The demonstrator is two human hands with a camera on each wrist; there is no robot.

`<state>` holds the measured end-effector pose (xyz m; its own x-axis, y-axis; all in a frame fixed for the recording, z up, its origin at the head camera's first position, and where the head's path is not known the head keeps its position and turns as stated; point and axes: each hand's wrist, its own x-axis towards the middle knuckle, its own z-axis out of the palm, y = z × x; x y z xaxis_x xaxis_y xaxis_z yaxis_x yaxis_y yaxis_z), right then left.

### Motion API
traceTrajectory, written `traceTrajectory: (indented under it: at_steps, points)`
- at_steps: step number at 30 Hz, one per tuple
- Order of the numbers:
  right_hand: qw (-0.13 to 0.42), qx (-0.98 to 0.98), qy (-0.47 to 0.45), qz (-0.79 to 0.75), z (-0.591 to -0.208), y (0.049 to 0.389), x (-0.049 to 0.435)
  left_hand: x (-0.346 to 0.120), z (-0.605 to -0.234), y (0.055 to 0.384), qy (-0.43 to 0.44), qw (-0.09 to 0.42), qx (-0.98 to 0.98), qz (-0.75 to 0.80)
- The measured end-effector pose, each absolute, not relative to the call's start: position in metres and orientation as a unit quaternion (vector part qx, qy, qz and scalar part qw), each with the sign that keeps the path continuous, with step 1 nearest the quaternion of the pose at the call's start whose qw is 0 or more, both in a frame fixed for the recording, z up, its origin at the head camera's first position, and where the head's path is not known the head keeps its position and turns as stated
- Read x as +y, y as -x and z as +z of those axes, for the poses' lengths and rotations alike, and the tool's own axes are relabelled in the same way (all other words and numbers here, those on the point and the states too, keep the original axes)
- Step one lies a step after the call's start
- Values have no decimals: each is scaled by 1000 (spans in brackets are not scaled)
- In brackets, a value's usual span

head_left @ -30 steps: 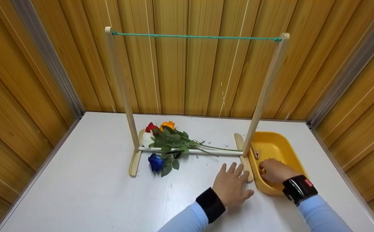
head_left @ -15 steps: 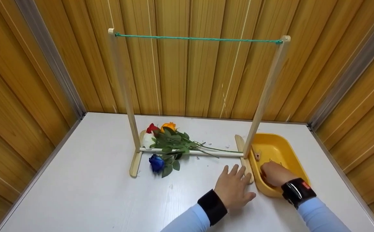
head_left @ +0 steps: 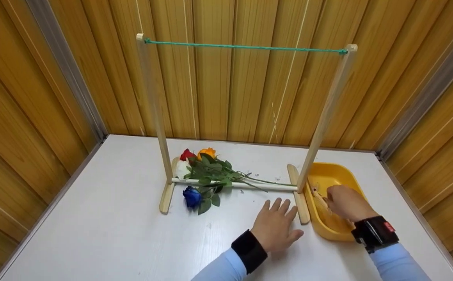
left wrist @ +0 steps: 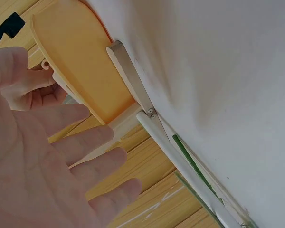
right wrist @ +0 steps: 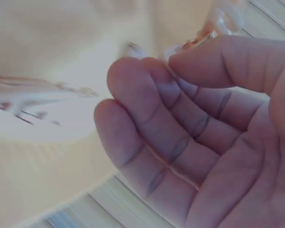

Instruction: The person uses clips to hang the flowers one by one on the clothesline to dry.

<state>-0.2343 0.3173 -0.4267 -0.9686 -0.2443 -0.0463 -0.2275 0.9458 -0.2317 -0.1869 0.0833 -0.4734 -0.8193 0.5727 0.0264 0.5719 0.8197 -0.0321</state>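
My right hand (head_left: 348, 203) is over the yellow plastic tray (head_left: 333, 171), with curled fingers. Between thumb and fingertips it pinches a wooden clothespin (head_left: 320, 200), whose metal spring (right wrist: 206, 37) shows in the right wrist view. More clothespins (right wrist: 26, 95) lie blurred in the tray. With fingers spread, my left hand (head_left: 275, 226) is above the table beside the foot (head_left: 302, 210) of a wooden frame; it holds nothing. Red (head_left: 187, 155), orange (head_left: 206, 152), white and blue (head_left: 192, 197) roses lie between the frame's posts, stems pointing right.
A green cord (head_left: 246, 47) is strung between the tops of the two upright posts (head_left: 329, 113). A white rod (head_left: 265, 187) joins the feet below. Wood-patterned walls (head_left: 246, 97) enclose the white table (head_left: 113, 234) at the back and both sides.
My right hand has risen from the tray's floor, bringing up a clothespin in its fingertips. My left hand has barely moved. The head view has shifted slightly.
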Motion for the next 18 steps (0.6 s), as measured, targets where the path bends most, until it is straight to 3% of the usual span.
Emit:
traceTrajectory:
  at_steps: [4, 8, 18]
  points:
    - [-14, 979, 151, -136, -417, 229, 307, 76, -471, 189, 295, 34, -955, -13]
    - [-46, 969, 183, -161, -413, 223, 290, 67, -470, 191, 291, 84, -952, -39]
    - [-48, 955, 192, -221, -414, 216, 247, 41, -466, 194, 278, 156, -939, -126]
